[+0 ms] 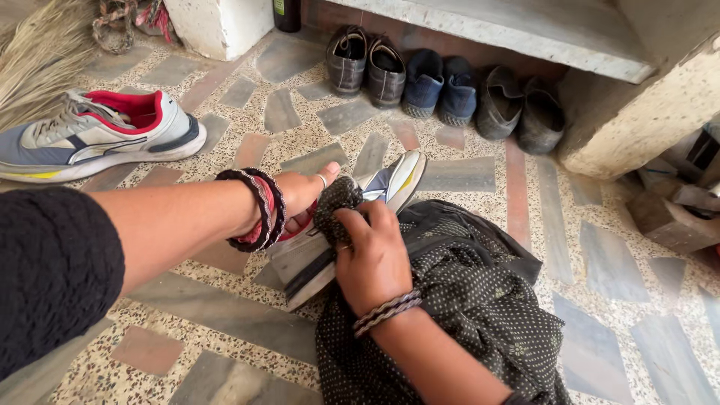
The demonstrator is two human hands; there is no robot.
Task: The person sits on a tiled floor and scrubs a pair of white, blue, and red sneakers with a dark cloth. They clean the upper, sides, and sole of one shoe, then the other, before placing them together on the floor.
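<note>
A grey and white sneaker (390, 184) with a red lining lies on the patterned stone floor, toe pointing up and right. My left hand (304, 191), with dark and red bangles at the wrist and a ring, grips the sneaker around its opening. My right hand (371, 255), a woven band at its wrist, presses a bunched end of dark dotted cloth (337, 199) against the top of the sneaker. The rest of that cloth (465, 300) drapes down over my lap at the lower right.
The matching sneaker (97, 135) lies at the left beside a straw broom (37, 52). Three pairs of shoes (442, 86) line up under a stone ledge (525, 30) at the back. Wooden blocks (675, 210) sit by a stone pillar at right.
</note>
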